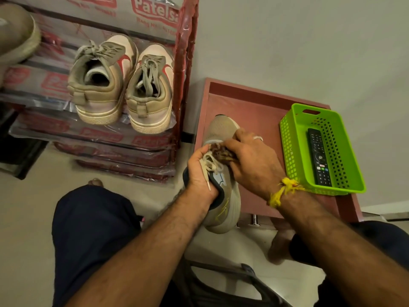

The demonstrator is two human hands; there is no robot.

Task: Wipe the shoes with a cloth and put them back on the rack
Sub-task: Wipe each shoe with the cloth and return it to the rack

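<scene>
A beige running shoe (pixel 223 129) with white laces is held in the air over a low reddish table, toe pointing away. My left hand (pixel 200 169) grips it at the collar, fingers inside the opening. My right hand (pixel 250 160) presses a bunched brown cloth (pixel 221 152) against the tongue and laces. The red shoe rack (pixel 184 69), wrapped in printed plastic, stands to the left. A pair of beige and white sneakers (pixel 120 85) with red side marks sits on one of its shelves, heels toward me.
A low reddish table (pixel 250 103) stands against the wall. A green plastic basket (pixel 294 147) on it holds a black remote control (pixel 319 156). My knees in dark trousers fill the lower frame. A dark sandal (pixel 247 282) lies on the floor below.
</scene>
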